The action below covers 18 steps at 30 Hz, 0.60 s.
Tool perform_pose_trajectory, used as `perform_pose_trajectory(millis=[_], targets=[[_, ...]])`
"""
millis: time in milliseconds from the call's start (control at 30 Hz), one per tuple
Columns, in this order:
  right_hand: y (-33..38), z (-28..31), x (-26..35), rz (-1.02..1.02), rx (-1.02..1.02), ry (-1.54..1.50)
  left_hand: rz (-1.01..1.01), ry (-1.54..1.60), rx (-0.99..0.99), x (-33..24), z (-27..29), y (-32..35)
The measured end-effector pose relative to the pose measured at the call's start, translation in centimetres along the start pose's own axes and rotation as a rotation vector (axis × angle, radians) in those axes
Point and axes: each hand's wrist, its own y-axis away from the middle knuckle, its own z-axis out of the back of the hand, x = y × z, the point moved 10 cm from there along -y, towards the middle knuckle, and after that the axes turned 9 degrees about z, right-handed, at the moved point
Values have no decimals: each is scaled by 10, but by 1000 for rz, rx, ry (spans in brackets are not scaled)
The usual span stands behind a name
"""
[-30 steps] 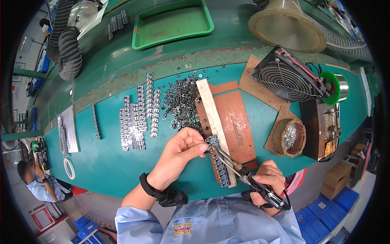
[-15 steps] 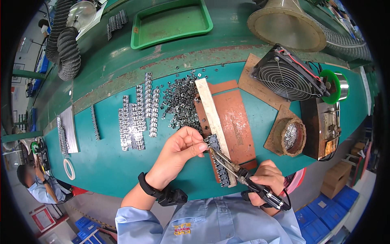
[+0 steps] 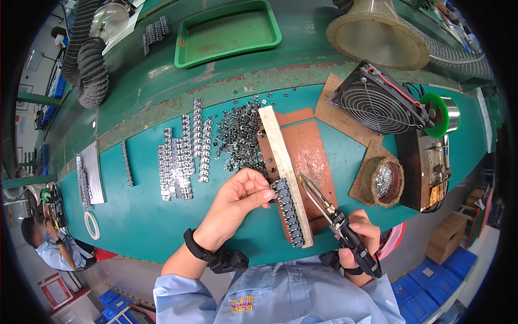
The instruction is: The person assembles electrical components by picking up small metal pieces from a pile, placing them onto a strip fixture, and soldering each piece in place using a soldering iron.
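My right hand is wrapped round the black handle of a soldering iron, its tip raised over the brown board. A row of small dark circuit boards lies along the left side of a pale straight bar. At the upper end of that row my left hand pinches thumb and forefinger together; whatever is between them is too small to make out. Beyond my left hand spreads a heap of small shiny metal parts.
Strips of finished-looking boards lie to the left, near a tape ring. On the right stand a fan, a solder spool and a round pot. A green tray and an extraction hood are behind.
The soldering iron has pulled away from the row of boards, to the right, and its tip now hangs above the brown board. My left hand has stayed in place.
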Motion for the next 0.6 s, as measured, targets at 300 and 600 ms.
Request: perform_pose_trajectory(millis=[300, 600], targets=[[11, -9, -2, -25, 136, 0, -120, -200, -158, -27, 19, 16], [37, 7, -12, -246, -161, -43, -531, -1136, -594, -75, 22, 50]])
